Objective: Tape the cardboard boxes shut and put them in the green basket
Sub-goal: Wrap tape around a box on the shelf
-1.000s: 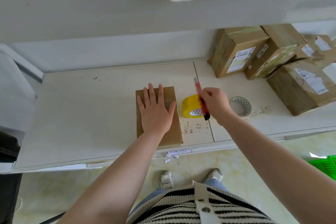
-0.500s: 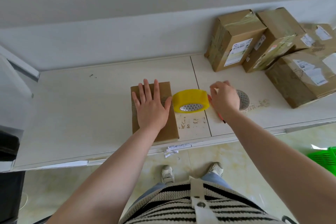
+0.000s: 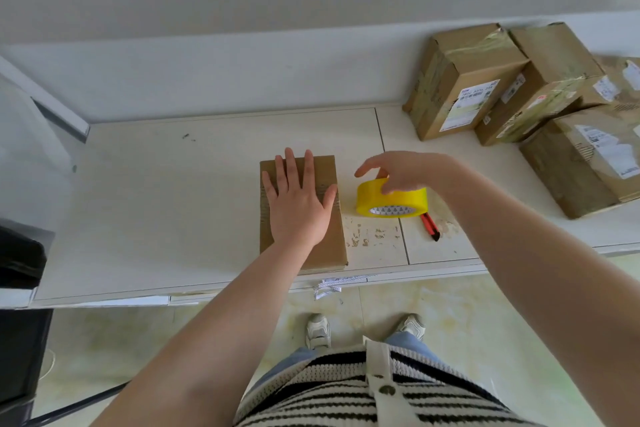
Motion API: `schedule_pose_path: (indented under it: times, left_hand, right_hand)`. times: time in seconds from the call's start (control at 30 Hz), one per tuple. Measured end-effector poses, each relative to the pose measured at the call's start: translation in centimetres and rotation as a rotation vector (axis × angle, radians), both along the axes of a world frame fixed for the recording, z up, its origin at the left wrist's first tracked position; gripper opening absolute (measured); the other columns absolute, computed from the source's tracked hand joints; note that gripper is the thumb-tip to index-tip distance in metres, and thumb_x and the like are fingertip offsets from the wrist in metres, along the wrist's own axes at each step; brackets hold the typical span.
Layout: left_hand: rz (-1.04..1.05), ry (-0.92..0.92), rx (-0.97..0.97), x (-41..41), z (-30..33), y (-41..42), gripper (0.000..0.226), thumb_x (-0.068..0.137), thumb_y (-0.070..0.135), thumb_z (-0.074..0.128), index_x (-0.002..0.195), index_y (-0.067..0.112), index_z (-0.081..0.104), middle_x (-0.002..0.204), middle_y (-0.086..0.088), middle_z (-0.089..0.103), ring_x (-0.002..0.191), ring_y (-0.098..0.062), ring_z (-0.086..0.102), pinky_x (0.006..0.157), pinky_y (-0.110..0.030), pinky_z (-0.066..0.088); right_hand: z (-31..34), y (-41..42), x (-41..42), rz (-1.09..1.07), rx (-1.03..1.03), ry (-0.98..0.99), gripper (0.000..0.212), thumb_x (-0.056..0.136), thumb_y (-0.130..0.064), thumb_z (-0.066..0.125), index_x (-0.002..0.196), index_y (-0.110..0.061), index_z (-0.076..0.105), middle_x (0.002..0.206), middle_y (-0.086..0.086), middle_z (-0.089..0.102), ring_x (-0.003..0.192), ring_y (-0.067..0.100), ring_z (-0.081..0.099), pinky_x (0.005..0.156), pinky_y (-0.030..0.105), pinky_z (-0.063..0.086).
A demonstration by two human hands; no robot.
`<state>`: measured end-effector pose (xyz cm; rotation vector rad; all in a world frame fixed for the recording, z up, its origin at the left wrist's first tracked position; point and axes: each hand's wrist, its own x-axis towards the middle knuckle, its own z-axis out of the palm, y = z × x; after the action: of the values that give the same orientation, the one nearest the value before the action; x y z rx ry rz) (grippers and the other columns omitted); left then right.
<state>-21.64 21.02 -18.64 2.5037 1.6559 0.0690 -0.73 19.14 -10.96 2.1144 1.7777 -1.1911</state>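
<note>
A small flat cardboard box (image 3: 325, 246) lies on the white table (image 3: 166, 204) near its front edge. My left hand (image 3: 298, 201) presses flat on top of it, fingers spread. Just right of the box stands a yellow tape roll (image 3: 391, 201). My right hand (image 3: 398, 170) reaches over the roll from the right with fingers stretched out, and its thumb touches the roll's near side. A red utility knife (image 3: 431, 227) lies on the table just right of the roll. The green basket is out of view.
Several taped, labelled cardboard boxes (image 3: 460, 80) are stacked at the table's back right, the largest (image 3: 588, 163) nearest the front edge. A black object (image 3: 17, 253) sits at the left edge. My feet stand on the pale tiled floor (image 3: 450, 302) below.
My right hand has set the red utility knife down on the table and moved left onto the yellow tape roll. My left hand has stayed flat on the box.
</note>
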Motion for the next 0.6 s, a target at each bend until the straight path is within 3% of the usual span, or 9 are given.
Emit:
schedule_pose_path:
  times: [0.1,0.23,0.43,0.53,0.6]
  left_hand:
    - [-0.005,-0.014,-0.003,0.0,0.0,0.0,0.075,0.096,0.064,0.009,0.157,0.023,-0.004,0.164,-0.013,-0.006,0.151,-0.031,-0.005,0.121,-0.053,-0.002]
    - [-0.003,-0.018,0.007,-0.1,0.1,0.0,0.074,0.096,0.064,0.009,0.157,0.023,-0.004,0.164,-0.013,-0.006,0.151,-0.031,-0.005,0.121,-0.053,-0.002]
    - [-0.060,0.011,0.075,0.1,0.7,0.0,0.070,0.097,0.059,0.012,0.157,0.027,-0.005,0.162,-0.019,-0.011,0.150,-0.037,-0.004,0.118,-0.057,-0.004]
    - [-0.334,-0.049,0.170,1.2,1.8,-0.5,0.060,0.102,0.038,0.032,0.156,0.018,0.017,0.163,-0.016,0.010,0.151,-0.034,0.006,0.121,-0.051,0.001]
    - [-0.394,-0.276,-0.013,2.9,2.6,-1.8,0.054,0.103,0.033,0.039,0.153,0.013,0.028,0.160,-0.009,0.027,0.149,-0.026,0.019,0.121,-0.037,0.012]
  right_hand:
    - [0.6,0.7,0.3,0.024,-0.048,-0.062,0.061,0.082,-0.007,0.058,0.128,-0.046,0.054,0.110,-0.013,0.042,0.100,0.011,0.047,0.070,0.023,0.037]
    - [-0.5,-0.6,0.3,-0.084,0.021,0.074,0.045,0.084,-0.009,0.053,0.113,-0.042,0.063,0.104,-0.010,0.054,0.085,0.003,0.051,0.065,0.019,0.037]
    - [-0.7,-2.0,0.6,-0.203,0.093,0.182,0.041,0.086,-0.007,0.053,0.107,-0.040,0.064,0.097,-0.016,0.055,0.084,-0.001,0.052,0.066,0.018,0.038]
    - [-0.5,-2.7,0.7,-0.276,0.095,0.228,0.041,0.084,-0.002,0.059,0.108,-0.036,0.064,0.095,-0.009,0.061,0.084,0.007,0.057,0.066,0.019,0.040]
    - [-0.2,-3.6,0.5,-0.356,0.131,0.292,0.043,0.082,0.001,0.063,0.109,-0.032,0.062,0.096,-0.004,0.063,0.085,0.011,0.059,0.068,0.021,0.042]
